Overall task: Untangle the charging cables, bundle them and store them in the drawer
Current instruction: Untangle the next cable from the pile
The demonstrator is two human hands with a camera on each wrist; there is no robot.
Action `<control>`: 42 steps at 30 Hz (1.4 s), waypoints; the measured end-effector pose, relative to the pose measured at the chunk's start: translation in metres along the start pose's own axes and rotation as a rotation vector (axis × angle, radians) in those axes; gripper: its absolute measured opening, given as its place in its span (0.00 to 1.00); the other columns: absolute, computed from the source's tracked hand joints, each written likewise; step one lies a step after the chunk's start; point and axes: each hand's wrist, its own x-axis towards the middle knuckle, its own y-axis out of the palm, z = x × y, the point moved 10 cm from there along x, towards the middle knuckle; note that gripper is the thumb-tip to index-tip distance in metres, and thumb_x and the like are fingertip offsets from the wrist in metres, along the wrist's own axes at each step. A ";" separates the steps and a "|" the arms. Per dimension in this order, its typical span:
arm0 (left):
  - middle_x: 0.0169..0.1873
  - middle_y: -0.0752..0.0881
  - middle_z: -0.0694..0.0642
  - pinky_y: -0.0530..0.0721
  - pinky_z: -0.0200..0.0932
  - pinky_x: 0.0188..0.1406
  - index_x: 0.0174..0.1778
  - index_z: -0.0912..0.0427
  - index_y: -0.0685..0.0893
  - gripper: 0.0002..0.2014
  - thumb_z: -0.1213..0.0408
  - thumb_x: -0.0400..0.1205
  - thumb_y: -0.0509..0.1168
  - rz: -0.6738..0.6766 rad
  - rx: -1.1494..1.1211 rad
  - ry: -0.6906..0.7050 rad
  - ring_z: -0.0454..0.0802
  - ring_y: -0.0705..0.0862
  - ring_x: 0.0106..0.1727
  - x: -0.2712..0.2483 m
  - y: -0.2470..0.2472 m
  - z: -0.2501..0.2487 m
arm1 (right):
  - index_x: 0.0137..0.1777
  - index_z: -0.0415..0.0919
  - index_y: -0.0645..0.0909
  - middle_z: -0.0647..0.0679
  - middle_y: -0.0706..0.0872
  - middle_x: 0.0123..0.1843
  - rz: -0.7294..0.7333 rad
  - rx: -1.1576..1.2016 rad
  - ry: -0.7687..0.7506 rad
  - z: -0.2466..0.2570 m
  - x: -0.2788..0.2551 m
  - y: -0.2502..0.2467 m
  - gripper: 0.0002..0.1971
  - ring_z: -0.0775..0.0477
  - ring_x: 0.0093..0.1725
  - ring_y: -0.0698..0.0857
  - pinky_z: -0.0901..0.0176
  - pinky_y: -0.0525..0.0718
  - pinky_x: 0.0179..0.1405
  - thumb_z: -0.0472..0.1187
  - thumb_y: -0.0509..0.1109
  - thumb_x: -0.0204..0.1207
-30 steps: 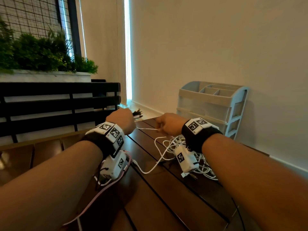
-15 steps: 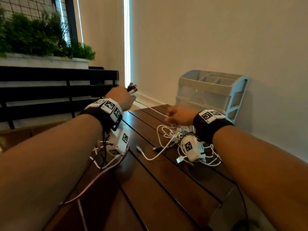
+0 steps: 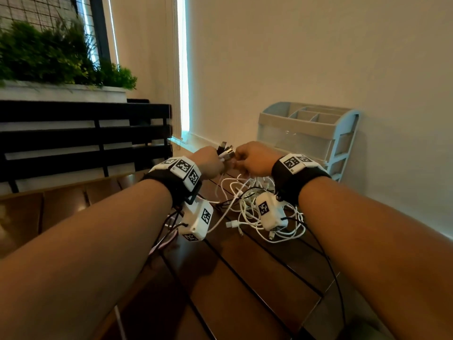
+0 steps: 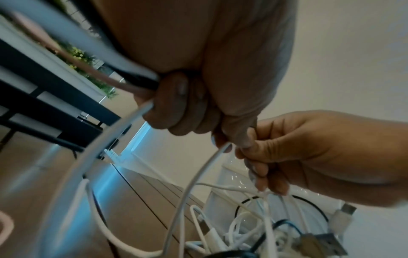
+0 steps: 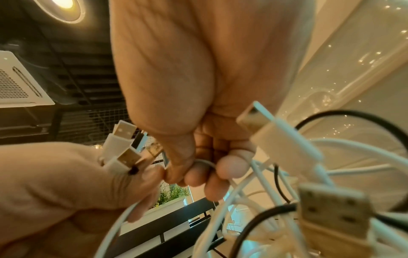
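From the head view, your left hand (image 3: 208, 163) grips a clutch of plug ends (image 3: 225, 152) while your right hand (image 3: 252, 159) pinches a white cable beside it, both raised over the tangle of cables (image 3: 255, 209) on the tabletop (image 3: 245, 278); the drawer unit (image 3: 306, 133) waits against the wall, just behind. Keep those plugs bunched and draw one strand at a time, easing rather than yanking. The left wrist view adds what the head view hides: white cable running out under your curled left fingers (image 4: 176, 108). The right wrist view shows the plugs fanned out of your left fist, and a thin white loop (image 5: 204, 163) pinched at your right fingertips.
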 end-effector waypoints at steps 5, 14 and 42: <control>0.35 0.81 0.52 0.75 0.43 0.36 0.50 0.61 0.85 0.10 0.57 0.81 0.66 -0.048 0.403 0.196 0.52 0.80 0.39 -0.004 -0.008 -0.026 | 0.45 0.39 0.81 0.46 0.81 0.37 0.095 -0.162 0.016 -0.011 0.003 0.017 0.05 0.46 0.38 0.80 0.61 0.74 0.37 0.41 0.70 0.78; 0.40 0.83 0.53 0.76 0.43 0.37 0.48 0.58 0.83 0.08 0.57 0.80 0.66 -0.092 0.673 0.143 0.53 0.80 0.39 -0.005 -0.037 -0.008 | 0.52 0.36 0.83 0.46 0.79 0.44 0.212 -0.338 0.063 -0.031 -0.005 0.023 0.10 0.46 0.46 0.77 0.57 0.72 0.46 0.40 0.62 0.83; 0.33 0.82 0.52 0.73 0.38 0.27 0.48 0.60 0.85 0.11 0.56 0.77 0.73 0.008 0.155 0.135 0.48 0.80 0.34 0.002 -0.013 -0.031 | 0.37 0.41 0.83 0.44 0.86 0.35 0.053 -0.119 0.057 -0.009 0.004 -0.004 0.05 0.45 0.36 0.84 0.58 0.79 0.37 0.36 0.70 0.74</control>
